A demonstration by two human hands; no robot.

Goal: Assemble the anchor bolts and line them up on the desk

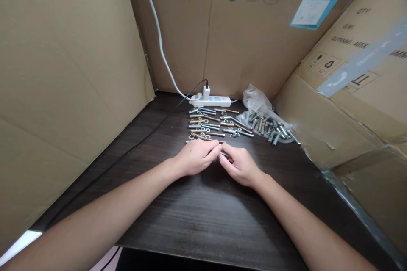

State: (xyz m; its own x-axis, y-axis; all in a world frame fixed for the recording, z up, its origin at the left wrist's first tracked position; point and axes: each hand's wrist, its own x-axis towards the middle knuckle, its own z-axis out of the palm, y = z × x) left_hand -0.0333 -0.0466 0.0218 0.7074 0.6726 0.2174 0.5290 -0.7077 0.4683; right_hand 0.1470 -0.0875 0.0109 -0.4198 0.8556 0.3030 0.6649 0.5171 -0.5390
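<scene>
A dark wood-grain table (203, 216) fills the lower middle of the view, walled in by cardboard: a large plain sheet (63, 84) to the left of it, a printed box (241, 29) behind it with a blue label (314, 6), and another box (356, 93) to the right bearing grey tape and shipping marks. Both hands meet near the table's middle; the left hand (196, 156) and the right hand (241, 164) are curled, fingertips pinched together on one small metal bolt (224, 154) held between them just above the surface; most of that bolt is hidden by the fingers. Just behind the hands, further in on the table, lie rows of bolts and washers (216, 125), laid out side by side; to the right of those rows a crumpled clear plastic bag (257, 103) spills a loose heap of bolts (271, 129). At the table's far edge, against the printed box, sits a white power strip (212, 100) with a plug in it; its white cable (159, 38) climbs the cardboard, and a black cable (136, 146) runs across the table's left part.
</scene>
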